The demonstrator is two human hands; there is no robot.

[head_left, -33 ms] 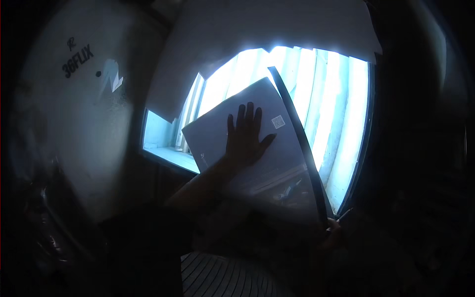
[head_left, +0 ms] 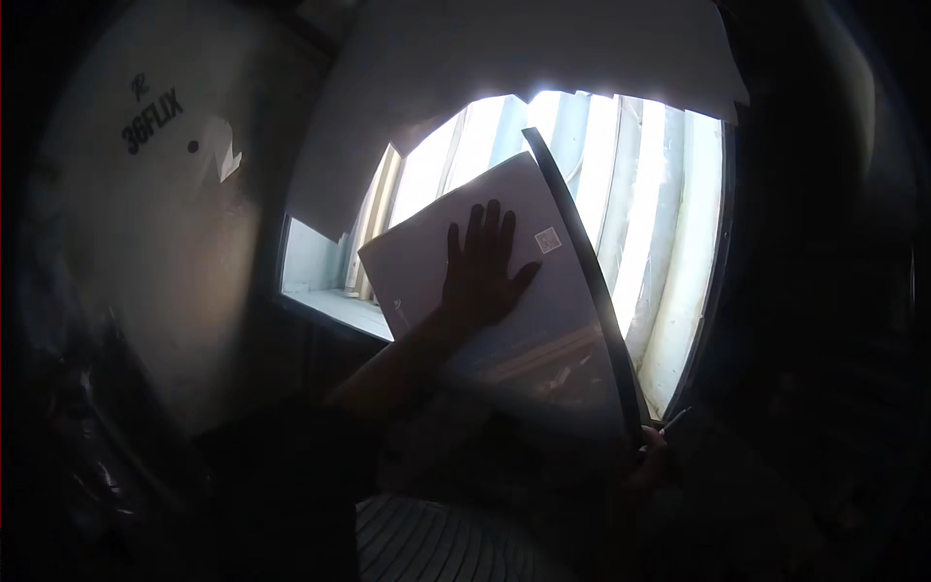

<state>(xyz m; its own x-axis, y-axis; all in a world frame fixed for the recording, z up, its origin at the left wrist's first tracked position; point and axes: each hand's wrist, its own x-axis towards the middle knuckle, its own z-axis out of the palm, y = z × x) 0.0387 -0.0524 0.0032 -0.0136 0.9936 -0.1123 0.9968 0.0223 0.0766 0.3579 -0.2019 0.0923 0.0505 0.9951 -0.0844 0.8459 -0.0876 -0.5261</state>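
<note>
A flat pale panel (head_left: 427, 252) stands tilted in front of me, with a small square printed sticker (head_left: 548, 240) near its upper right side. My left hand (head_left: 485, 276) lies flat on the panel, fingers spread. Along the panel's right edge runs a long, dark, slightly curved strip (head_left: 579, 242), its upper end jutting past the corner. My right hand (head_left: 656, 454) is closed at the strip's lower end, mostly in shadow. A thin pen-like tool (head_left: 677, 420) pokes out from that hand; how the fingers grip it is hard to see.
Behind the panel is a bright window opening (head_left: 669, 223) with ribbed sheeting beyond. A torn-edged pale sheet (head_left: 543, 44) hangs across its top. To the left stands a pale board (head_left: 184, 242) with dark lettering; a striped cloth-like surface (head_left: 436, 543) shows below. Deep shadow covers the right.
Both hands, the panel and the strip hold practically the same place. The light through the window looks less blue and less glaring.
</note>
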